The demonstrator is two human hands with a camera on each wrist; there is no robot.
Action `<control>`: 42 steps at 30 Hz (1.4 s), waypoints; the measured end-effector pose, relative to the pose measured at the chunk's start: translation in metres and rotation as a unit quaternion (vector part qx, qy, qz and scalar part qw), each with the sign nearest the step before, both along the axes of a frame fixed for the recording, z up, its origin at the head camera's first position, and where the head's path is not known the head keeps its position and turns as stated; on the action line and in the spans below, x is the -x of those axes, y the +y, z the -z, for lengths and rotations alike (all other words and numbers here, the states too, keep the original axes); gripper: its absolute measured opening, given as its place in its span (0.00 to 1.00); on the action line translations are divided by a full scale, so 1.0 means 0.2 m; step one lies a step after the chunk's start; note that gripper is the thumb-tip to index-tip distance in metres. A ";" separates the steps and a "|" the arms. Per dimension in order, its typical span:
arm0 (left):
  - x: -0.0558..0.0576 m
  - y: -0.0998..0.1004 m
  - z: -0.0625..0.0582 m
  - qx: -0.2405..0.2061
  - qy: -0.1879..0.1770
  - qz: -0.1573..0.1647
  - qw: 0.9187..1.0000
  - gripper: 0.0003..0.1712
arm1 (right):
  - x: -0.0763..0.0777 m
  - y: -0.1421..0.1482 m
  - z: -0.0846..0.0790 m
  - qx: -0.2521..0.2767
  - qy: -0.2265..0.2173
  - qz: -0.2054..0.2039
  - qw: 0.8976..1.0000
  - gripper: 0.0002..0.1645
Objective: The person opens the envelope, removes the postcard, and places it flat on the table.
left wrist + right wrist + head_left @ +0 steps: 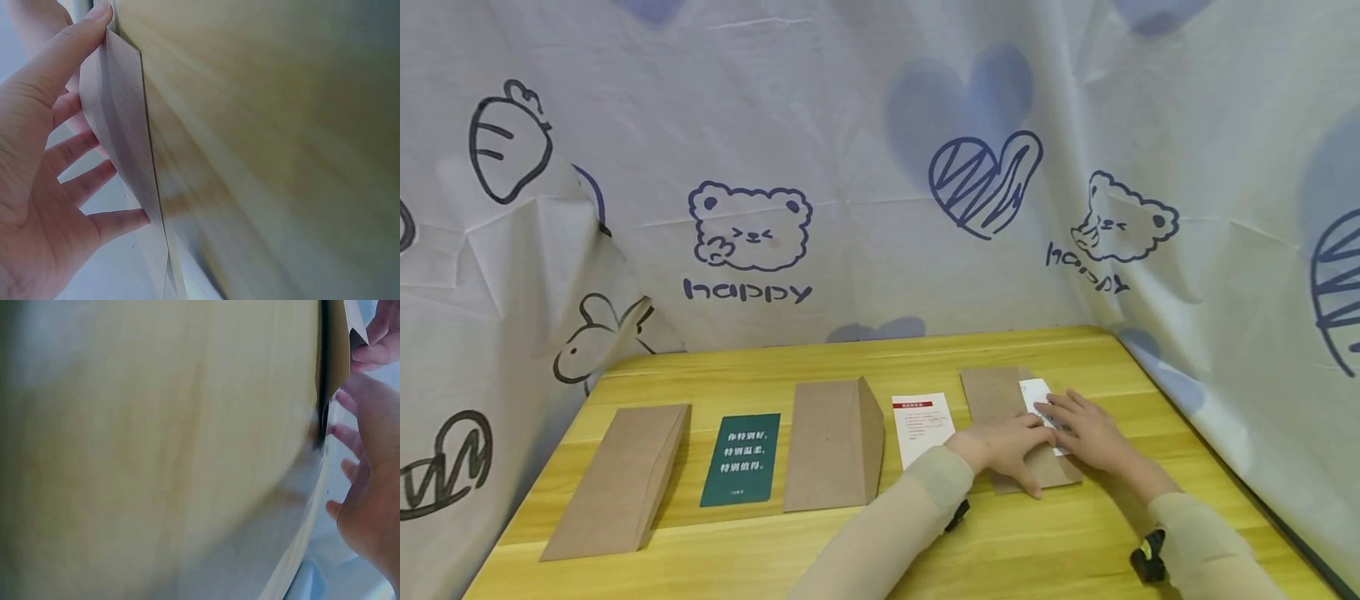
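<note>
A brown paper envelope [988,392] lies flat at the right of the table, with a white printed card [1033,393] over its right part. My left hand [1011,442] rests on the envelope with fingers spread; its fingertips reach the card. In the left wrist view its thumb is at one end of the envelope [122,112], the other fingers extended along the paper. From the right, my right hand [1093,429] lays its extended fingers on the card. Its thumb is hidden in the head view; the right wrist view shows that hand [375,444] against the paper's edge.
Left of the hands lie a white card with a red band [921,425], a brown envelope with its flap raised [827,450], a green card with white writing [741,458] and another brown envelope [613,483]. A printed cloth [857,167] hangs around the wooden table [760,550].
</note>
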State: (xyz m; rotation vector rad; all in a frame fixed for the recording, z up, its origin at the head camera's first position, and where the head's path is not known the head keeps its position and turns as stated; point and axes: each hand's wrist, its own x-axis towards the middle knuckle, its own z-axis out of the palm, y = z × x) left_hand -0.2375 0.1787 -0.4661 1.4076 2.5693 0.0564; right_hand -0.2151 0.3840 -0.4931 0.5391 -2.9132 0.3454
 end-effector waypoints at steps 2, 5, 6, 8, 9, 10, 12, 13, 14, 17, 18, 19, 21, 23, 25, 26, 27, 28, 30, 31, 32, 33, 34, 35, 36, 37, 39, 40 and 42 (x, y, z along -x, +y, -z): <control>0.00 0.00 0.00 0.001 -0.001 0.000 1.000 0.46 | 0.00 0.01 0.00 -0.011 -0.013 -0.003 1.000 0.30; 0.00 0.00 0.00 -0.003 -0.002 0.000 1.000 0.47 | 0.00 0.03 0.01 -0.021 -0.026 0.010 0.999 0.31; 0.00 0.00 0.00 -0.004 -0.003 0.000 1.000 0.48 | 0.00 0.03 0.00 -0.025 -0.025 0.015 0.999 0.32; 0.00 0.00 0.00 -0.005 -0.004 -0.001 1.000 0.49 | 0.00 0.04 0.00 -0.030 -0.025 0.025 0.999 0.31; 0.00 0.01 0.01 -0.006 -0.005 -0.001 1.000 0.49 | 0.00 0.04 0.00 -0.032 -0.025 0.029 0.999 0.31; 0.00 0.01 0.01 -0.007 -0.005 0.000 1.000 0.49 | 0.00 0.05 -0.01 -0.033 -0.026 0.032 0.999 0.31; 0.01 0.01 0.01 -0.008 -0.005 0.000 1.000 0.48 | 0.00 0.05 -0.01 -0.032 -0.027 0.032 0.999 0.31; 0.01 0.01 0.01 -0.009 -0.006 0.001 1.000 0.48 | 0.00 0.05 -0.01 -0.028 -0.028 0.031 0.999 0.31; 0.01 0.01 0.01 -0.010 -0.006 0.002 1.000 0.47 | 0.00 0.04 -0.01 -0.022 -0.028 0.030 0.999 0.31; 0.00 0.01 0.01 -0.008 -0.005 0.002 1.000 0.46 | 0.00 0.04 -0.01 0.001 -0.023 0.026 0.999 0.30; 0.00 0.01 0.01 -0.008 -0.004 0.003 1.000 0.46 | 0.00 0.04 -0.01 0.011 -0.020 0.024 0.999 0.29; 0.00 0.01 0.00 -0.008 -0.004 0.004 1.000 0.46 | 0.00 0.03 -0.01 0.022 -0.016 0.022 0.999 0.29; 0.00 0.00 0.00 -0.005 -0.005 0.003 1.000 0.46 | 0.01 0.03 0.00 0.044 -0.007 0.018 0.999 0.28; 0.00 0.00 -0.01 -0.004 -0.007 0.003 1.000 0.46 | 0.02 0.03 0.00 0.064 -0.003 0.015 0.998 0.27; 0.00 0.00 -0.01 -0.002 -0.007 0.002 1.000 0.46 | 0.02 0.02 0.00 0.078 -0.004 0.017 0.997 0.26; 0.00 0.00 -0.01 -0.001 -0.007 0.002 1.000 0.45 | 0.02 0.02 -0.01 0.083 -0.008 0.020 0.996 0.26; 0.00 0.00 -0.01 -0.001 -0.005 0.002 1.000 0.45 | 0.02 0.01 -0.01 0.083 -0.012 0.025 0.996 0.26; 0.00 0.00 -0.01 0.000 -0.003 0.003 1.000 0.46 | 0.02 0.01 -0.01 0.079 -0.015 0.031 0.996 0.26; 0.00 0.00 -0.01 0.003 0.003 0.002 1.000 0.45 | 0.02 0.01 -0.01 0.067 -0.023 0.050 0.996 0.27; 0.00 0.00 -0.01 0.004 0.005 0.001 1.000 0.45 | 0.02 0.01 -0.01 0.057 -0.026 0.063 0.996 0.28; 0.00 0.00 0.00 0.005 0.006 0.000 1.000 0.45 | 0.01 0.00 -0.01 0.046 -0.030 0.080 0.995 0.29; 0.00 0.00 0.00 0.006 0.006 -0.001 1.000 0.45 | 0.01 0.00 -0.01 0.036 -0.034 0.097 0.994 0.31; 0.00 0.00 0.00 0.006 0.005 -0.003 1.000 0.45 | 0.00 -0.01 -0.02 0.027 -0.040 0.115 0.992 0.33; -0.01 0.00 0.00 0.006 0.004 -0.005 1.000 0.45 | 0.00 -0.01 -0.02 0.022 -0.045 0.133 0.990 0.36; -0.01 0.00 0.00 0.007 0.002 -0.006 1.000 0.45 | -0.01 -0.02 -0.02 0.016 -0.050 0.149 0.987 0.39; -0.01 0.00 0.00 0.006 0.000 -0.007 1.000 0.44 | -0.01 -0.02 -0.02 0.012 -0.055 0.164 0.985 0.41; -0.01 0.00 0.00 0.005 -0.002 -0.008 1.000 0.44 | -0.02 -0.03 -0.03 0.011 -0.062 0.181 0.981 0.45; -0.01 0.00 0.00 0.005 -0.002 -0.008 1.000 0.44 | -0.02 -0.03 -0.03 0.009 -0.065 0.187 0.980 0.46; -0.01 0.00 0.00 0.005 0.000 -0.007 1.000 0.44 | -0.02 -0.04 -0.03 0.007 -0.068 0.194 0.979 0.46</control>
